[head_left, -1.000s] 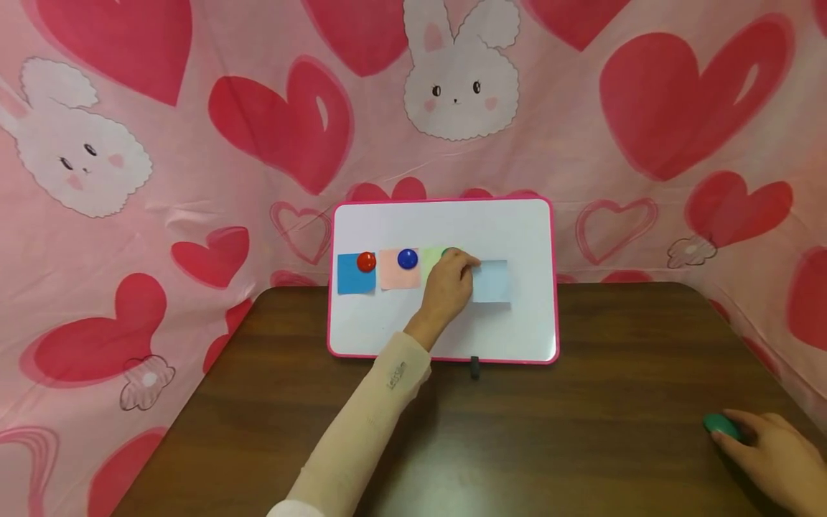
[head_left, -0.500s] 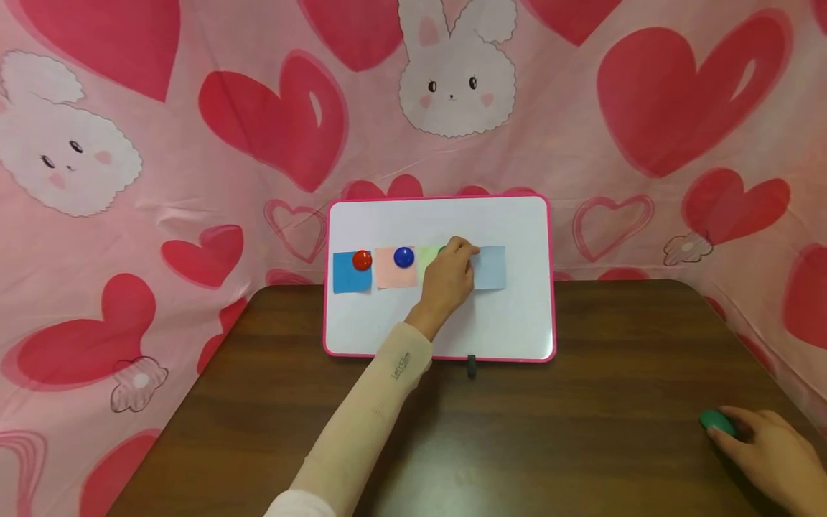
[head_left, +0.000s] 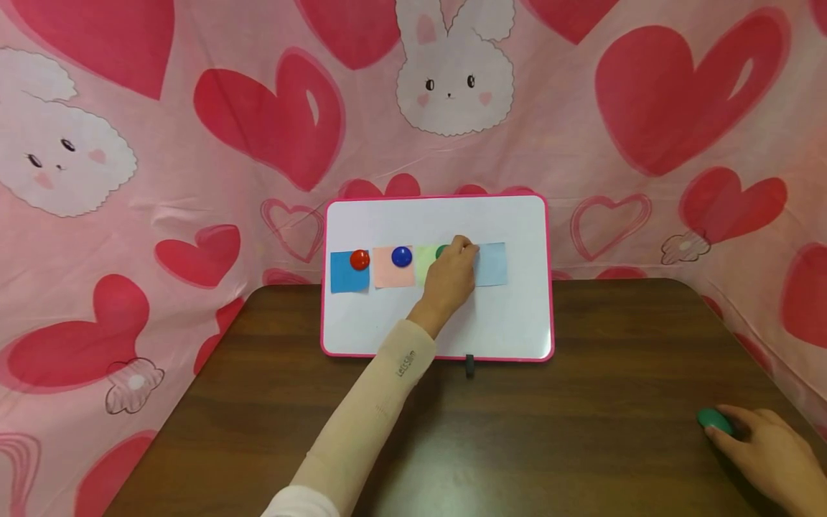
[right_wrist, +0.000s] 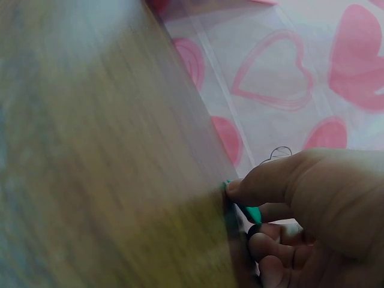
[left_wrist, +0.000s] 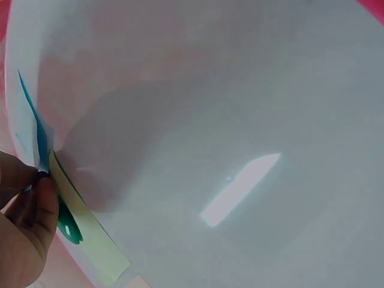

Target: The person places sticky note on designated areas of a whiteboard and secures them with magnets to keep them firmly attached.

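At the whiteboard (head_left: 510,327), my left hand (head_left: 450,276) pinches the left edge of a light blue paper note (head_left: 492,264). In the left wrist view that note (left_wrist: 41,141) stands partly away from the board. Beside the fingers, a green round magnet (left_wrist: 69,227) sits on a light green note (left_wrist: 99,246); the hand partly hides both in the head view. Further left are a peach note (head_left: 393,276) with a blue magnet (head_left: 402,256) and a blue note (head_left: 347,276) with a red magnet (head_left: 359,259). My right hand (head_left: 772,445) holds another green magnet (head_left: 714,421) near the table's right side.
The pink-framed board stands at the back of a dark wooden table (head_left: 581,402). A small black clip-like piece (head_left: 469,365) shows at its lower edge. Pink fabric (head_left: 568,143) with hearts and rabbits hangs around the table.
My left hand has raised the light blue note on the board, level with the other notes. My right hand keeps its hold on the green magnet. The head view has shifted slightly.
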### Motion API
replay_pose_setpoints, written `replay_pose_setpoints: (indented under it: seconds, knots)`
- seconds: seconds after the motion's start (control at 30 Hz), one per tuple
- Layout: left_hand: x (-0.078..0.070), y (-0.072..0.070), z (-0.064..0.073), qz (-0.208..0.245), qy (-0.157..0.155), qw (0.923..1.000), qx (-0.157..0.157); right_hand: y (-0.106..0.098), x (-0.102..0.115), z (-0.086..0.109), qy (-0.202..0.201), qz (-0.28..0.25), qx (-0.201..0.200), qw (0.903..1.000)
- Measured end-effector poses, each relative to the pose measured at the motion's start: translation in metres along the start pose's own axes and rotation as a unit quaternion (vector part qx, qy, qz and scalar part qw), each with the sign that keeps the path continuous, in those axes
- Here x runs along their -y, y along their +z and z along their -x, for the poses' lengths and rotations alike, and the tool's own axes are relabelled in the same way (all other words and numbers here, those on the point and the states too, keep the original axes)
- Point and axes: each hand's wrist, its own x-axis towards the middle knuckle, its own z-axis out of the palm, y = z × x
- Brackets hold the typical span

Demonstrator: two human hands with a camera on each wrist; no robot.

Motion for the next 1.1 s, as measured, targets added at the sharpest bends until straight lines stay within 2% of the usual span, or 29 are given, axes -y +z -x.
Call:
replay_pose_setpoints:
  seconds: [0.13,0.33,0.63,0.73,0.83,0.97,1.1]
  knots:
    - [-0.002,-0.001,0.000,-0.018,0.000,0.9998,0.002,0.000,0.001,0.000,0.000,-0.002,0.001,1.0000]
    - [-0.005,-0.001,-0.002,-0.048,-0.010,0.9986,0.021,-0.001,0.002,0.001,-0.001,-0.002,0.004,1.0000]
    - [-0.010,0.001,-0.002,-0.053,-0.034,0.9977,0.026,-0.001,0.002,0.001,-0.001,-0.001,0.012,0.9999]
    - [-0.012,0.005,0.000,-0.080,-0.030,0.9961,0.024,-0.001,0.003,0.001,-0.006,-0.003,0.000,1.0000]
    - [-0.013,0.008,0.003,-0.119,-0.017,0.9927,0.010,0.000,0.004,0.001,-0.009,-0.005,-0.014,0.9999]
    - [-0.015,0.012,0.004,-0.159,-0.005,0.9872,-0.012,0.001,0.004,0.001,-0.009,-0.004,-0.014,0.9999]
    - [-0.017,0.012,0.005,-0.180,0.000,0.9837,-0.002,0.001,0.003,0.001,-0.010,-0.004,-0.016,0.9998]
